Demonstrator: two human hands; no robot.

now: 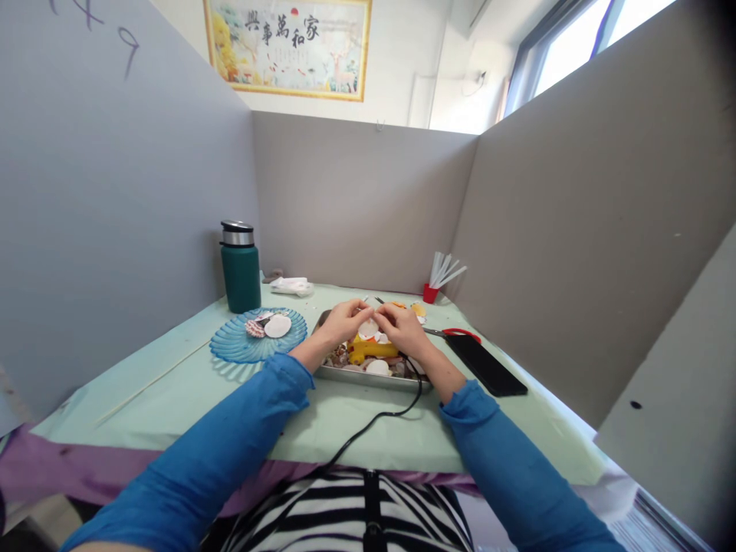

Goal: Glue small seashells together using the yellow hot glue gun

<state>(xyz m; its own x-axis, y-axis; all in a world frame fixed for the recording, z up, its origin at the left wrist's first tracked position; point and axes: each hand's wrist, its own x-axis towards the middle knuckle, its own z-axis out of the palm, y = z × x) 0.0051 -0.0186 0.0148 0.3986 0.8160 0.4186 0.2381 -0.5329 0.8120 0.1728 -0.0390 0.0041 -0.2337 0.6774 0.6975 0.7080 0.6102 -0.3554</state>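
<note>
Above the metal tray (368,378), my left hand (346,320) and my right hand (401,328) meet with their fingertips pinched together. Between them is a thin white round piece (369,329), which looks like a flat shell; its upper edge is hidden by my fingers. Right below my hands lies a yellow hot glue gun (372,349) on the tray, with its black cord (376,418) running toward me over the table edge. Several shells (378,368) and small brownish bits fill the tray around the glue gun.
To the left, a blue glass plate (230,346) carries several shells, with a green bottle (241,268) behind it. On the right are red-handled scissors (463,334), a black phone (487,364) and a red cup (430,293) of glue sticks. Grey partitions (362,199) enclose the table.
</note>
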